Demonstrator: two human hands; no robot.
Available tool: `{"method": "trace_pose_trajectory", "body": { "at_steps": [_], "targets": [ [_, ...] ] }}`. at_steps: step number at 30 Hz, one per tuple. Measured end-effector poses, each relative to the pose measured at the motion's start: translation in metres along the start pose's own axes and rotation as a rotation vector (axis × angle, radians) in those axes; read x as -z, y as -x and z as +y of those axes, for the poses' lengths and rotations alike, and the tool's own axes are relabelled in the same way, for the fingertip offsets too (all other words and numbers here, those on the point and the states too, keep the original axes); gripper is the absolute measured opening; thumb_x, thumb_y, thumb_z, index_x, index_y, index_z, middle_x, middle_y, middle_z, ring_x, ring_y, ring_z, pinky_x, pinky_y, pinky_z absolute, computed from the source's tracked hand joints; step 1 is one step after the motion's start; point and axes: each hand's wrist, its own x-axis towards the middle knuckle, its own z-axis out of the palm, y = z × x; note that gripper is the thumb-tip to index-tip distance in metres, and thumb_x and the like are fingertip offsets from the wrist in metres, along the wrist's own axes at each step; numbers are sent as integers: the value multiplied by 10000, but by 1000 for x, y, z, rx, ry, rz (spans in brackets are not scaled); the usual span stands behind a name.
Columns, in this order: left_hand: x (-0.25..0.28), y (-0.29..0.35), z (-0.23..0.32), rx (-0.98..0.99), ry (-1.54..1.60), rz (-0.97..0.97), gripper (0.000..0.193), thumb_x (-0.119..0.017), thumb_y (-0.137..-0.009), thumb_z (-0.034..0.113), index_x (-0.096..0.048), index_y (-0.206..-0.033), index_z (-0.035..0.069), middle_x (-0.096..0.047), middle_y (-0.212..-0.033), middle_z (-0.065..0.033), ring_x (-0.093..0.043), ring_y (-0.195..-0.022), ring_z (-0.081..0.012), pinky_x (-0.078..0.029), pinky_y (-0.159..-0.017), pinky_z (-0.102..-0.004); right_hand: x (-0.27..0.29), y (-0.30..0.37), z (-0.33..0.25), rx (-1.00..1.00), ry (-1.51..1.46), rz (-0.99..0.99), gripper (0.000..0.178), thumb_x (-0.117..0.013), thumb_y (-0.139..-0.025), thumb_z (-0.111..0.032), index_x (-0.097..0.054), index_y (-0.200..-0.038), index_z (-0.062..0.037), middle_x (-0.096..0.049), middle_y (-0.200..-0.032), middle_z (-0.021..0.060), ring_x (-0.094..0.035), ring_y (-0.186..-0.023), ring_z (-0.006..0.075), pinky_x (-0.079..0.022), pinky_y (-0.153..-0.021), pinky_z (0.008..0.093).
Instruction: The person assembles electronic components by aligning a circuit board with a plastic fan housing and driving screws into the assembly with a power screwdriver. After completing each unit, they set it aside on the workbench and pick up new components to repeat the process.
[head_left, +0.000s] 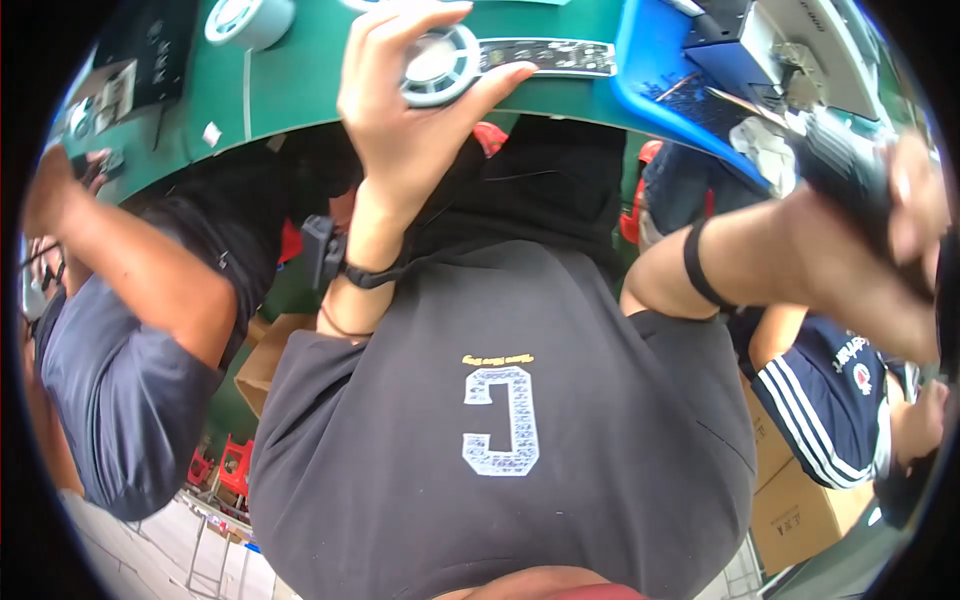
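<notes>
My left hand (pixel 395 120) is curled around a round pale-blue part (pixel 440 66) with a slotted rim and a white centre, over the green table. Right beside that part lies a long narrow strip (pixel 548 58) with a black-and-white patterned face; my thumb tip reaches its lower edge. I cannot tell whether the two are joined. At the far right, my right hand (pixel 908 205) is closed on a dark grey, ribbed object (pixel 840 165), smeared by motion, so its kind is unclear.
A blue tray (pixel 628 75) with small dark pieces stands right of the strip, near boxes (pixel 735 60). A similar pale-blue cylinder (pixel 255 25) stands at the back left. People (pixel 130 350) (pixel 825 400) sit on both sides. Cardboard boxes (pixel 795 510) stand behind.
</notes>
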Motion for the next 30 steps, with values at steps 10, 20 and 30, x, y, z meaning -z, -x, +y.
{"method": "trace_pose_trajectory", "body": {
  "at_steps": [10, 20, 30],
  "targets": [
    [45, -22, 39, 209, -698, -486, 638, -956, -713, 85, -596, -1223, -46, -673, -1169, -190, -688, -1083, -326, -551, -975, -420, 71, -19, -42, 95, 590, 127, 221, -541, -864, -271, -446, -708, -147, -452, -645, -8, -430, -491, 147, -394, -575, 303],
    [61, -29, 40, 227, -788, -599, 614, -905, -792, 99, -543, -1264, -52, -652, -1150, -238, -698, -1059, -339, -556, -974, -437, 74, -19, 6, -11, 712, 9, 312, -509, -897, -303, -417, -650, -136, -447, -561, 26, -474, -425, 192, -458, -501, 344],
    [44, -16, 48, 186, -807, -611, 553, -874, -840, 119, -554, -1257, -54, -657, -1110, -223, -703, -1026, -337, -570, -963, -447, 84, -18, 0, -79, 675, -39, 228, -507, -905, -279, -445, -741, -133, -457, -597, 15, -462, -431, 175, -445, -500, 345]
  ]
}}
